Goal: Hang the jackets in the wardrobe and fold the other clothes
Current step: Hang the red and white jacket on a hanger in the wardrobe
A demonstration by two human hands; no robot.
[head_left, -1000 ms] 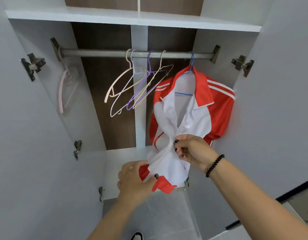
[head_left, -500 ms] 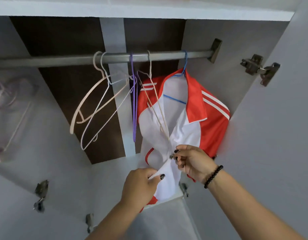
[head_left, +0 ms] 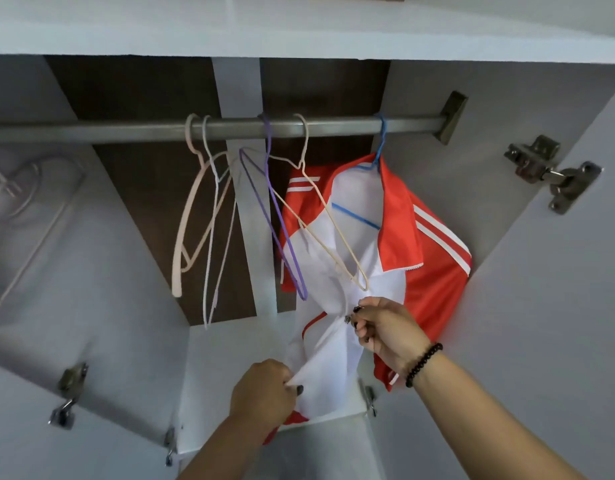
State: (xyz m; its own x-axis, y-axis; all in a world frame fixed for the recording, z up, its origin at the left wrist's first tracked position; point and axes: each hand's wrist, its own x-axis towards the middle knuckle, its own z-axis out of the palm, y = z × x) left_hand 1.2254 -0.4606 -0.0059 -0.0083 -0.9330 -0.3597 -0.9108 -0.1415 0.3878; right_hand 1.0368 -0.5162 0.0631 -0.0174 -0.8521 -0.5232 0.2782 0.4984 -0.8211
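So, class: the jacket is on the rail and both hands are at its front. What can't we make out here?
- Zip on the jacket: head view, too small, covered by the right hand.
- Jacket hem: head view, hidden behind the left hand.
- Pale hangers at far left: head view, blurred.
- Rail left end: cut off by the frame edge.

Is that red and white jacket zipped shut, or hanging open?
Open at the top: the jacket gapes, showing the blue hanger inside. The right hand pinches its front edges together lower down.
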